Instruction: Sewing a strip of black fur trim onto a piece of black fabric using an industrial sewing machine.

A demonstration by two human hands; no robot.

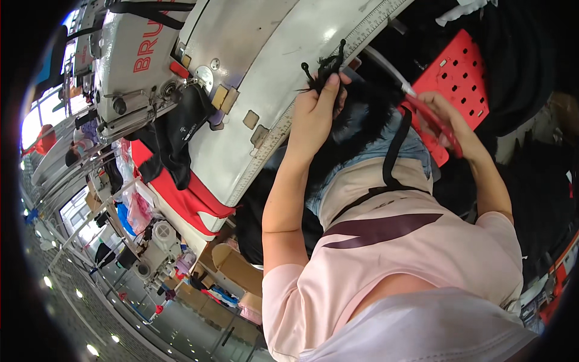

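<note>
My left hand [315,114] is closed on a bunched black fabric piece [329,67] with fuzzy edges and knotted cord ends, over the near edge of the sewing table. To its right, my right hand [445,117] is wrapped round a long red handle [435,118], which looks like that of scissors; the blades are not clearly visible. Black furry material [368,114] lies across my lap, below the left hand. Beside the right hand is a red perforated plastic seat or panel [455,81].
The pale sewing table [241,175] has a measuring scale [280,130] along its near edge. A grey sewing machine [136,63] stands at left, with black fabric [184,136] by its needle area. Red fabric [175,187] hangs over the table's left end. Dark cloth [522,66] is piled at right.
</note>
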